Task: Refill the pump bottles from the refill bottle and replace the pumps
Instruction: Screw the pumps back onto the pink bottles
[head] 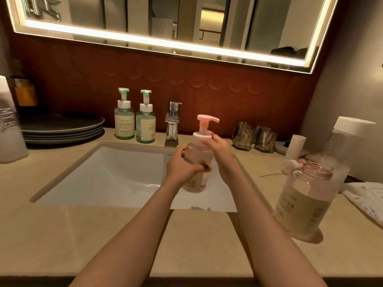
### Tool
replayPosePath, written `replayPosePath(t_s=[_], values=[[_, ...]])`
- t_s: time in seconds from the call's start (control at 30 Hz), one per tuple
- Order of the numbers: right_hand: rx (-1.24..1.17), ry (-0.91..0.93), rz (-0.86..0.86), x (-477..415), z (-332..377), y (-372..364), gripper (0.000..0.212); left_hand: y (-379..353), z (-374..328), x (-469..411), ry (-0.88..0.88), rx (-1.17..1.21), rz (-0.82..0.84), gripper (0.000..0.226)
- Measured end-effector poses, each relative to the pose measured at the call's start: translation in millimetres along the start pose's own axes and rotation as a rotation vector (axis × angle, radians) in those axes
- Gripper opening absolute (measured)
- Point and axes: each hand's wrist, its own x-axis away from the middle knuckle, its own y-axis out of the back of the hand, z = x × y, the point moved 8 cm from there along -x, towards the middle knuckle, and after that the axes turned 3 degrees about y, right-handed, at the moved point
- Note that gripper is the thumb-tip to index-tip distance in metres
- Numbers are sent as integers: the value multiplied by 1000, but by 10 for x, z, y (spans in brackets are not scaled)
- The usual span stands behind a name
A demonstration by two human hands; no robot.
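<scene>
Over the white sink [103,168] I hold a pink pump bottle [200,156]. My left hand [182,164] wraps its body from the left. My right hand [219,150] grips the white collar under the pink pump head [207,119], which sits on the bottle's neck. A second pink bottle [304,199] stands uncapped on the counter at the right, its threaded mouth bare. Behind it lies a loose white and pink pump [294,163]. Two green pump bottles [124,119] [145,121] stand capped behind the sink, left of the tap.
A chrome tap [172,123] rises behind the sink. Dark plates [62,129] are stacked at the back left. Two glass tumblers [255,137], a white tube [295,147] and a tall clear white-capped container [350,146] stand at the right. Papers [369,199] lie at the far right.
</scene>
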Motion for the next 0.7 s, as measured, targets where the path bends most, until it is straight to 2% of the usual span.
replayPosePath(t_s=[0.1,0.2,0.27,0.37,0.53,0.7], values=[[32,122,19,-51,26,10,40,83,45,-54,12,37,-34,75],[107,205,-113,-90,58,82,39,152,98,-79,42,85,-81,78],[96,193,-144,-104,38,76,44,148,121,-75,46,68,-77,80],[27,137,-98,-132,-8,31,55,107,126,-65,32,37,-62,82],[76,186,-97,-102,5,22,46,67,114,-67,19,41,-39,80],[66,175,-81,-89,20,56,58,13,74,-33,-19,66,52,75]])
